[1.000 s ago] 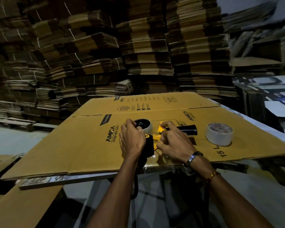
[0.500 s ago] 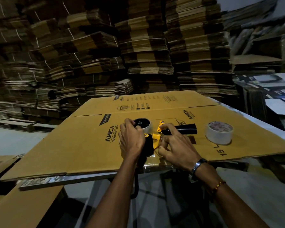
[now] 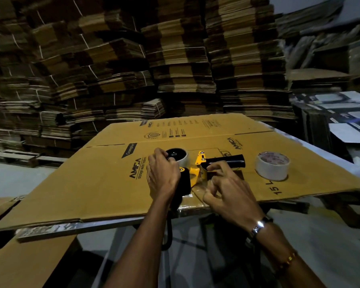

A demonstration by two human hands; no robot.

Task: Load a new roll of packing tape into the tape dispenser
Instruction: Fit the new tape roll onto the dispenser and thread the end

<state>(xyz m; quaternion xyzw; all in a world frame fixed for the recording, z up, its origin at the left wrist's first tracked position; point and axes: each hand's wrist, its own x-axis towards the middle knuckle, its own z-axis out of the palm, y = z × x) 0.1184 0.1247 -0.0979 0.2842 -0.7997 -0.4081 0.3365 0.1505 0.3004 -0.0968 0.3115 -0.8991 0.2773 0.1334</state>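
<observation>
A yellow and black tape dispenser [image 3: 197, 163] lies on its side on a flattened cardboard box [image 3: 104, 179]. A roll of clear tape [image 3: 182, 160] sits on its black hub at the left end. My left hand [image 3: 163, 177] presses down on the dispenser beside that roll. My right hand [image 3: 227, 188] is at the yellow front plate, its fingers pinched on what looks like a strip of clear tape; the strip is hard to make out. The black handle [image 3: 231, 160] points right. A second, whitish roll of tape [image 3: 272, 165] lies flat further right, untouched.
The flattened box rests on a table with a metal front edge [image 3: 75, 227]. Tall stacks of folded cartons [image 3: 175, 59] fill the background. Printed cartons [image 3: 345, 121] stand at the right. A black cord [image 3: 168, 231] hangs below the table edge.
My right hand has drawn back toward me and slightly right from the dispenser's front plate, fingers pinched. My left hand has stayed on the dispenser.
</observation>
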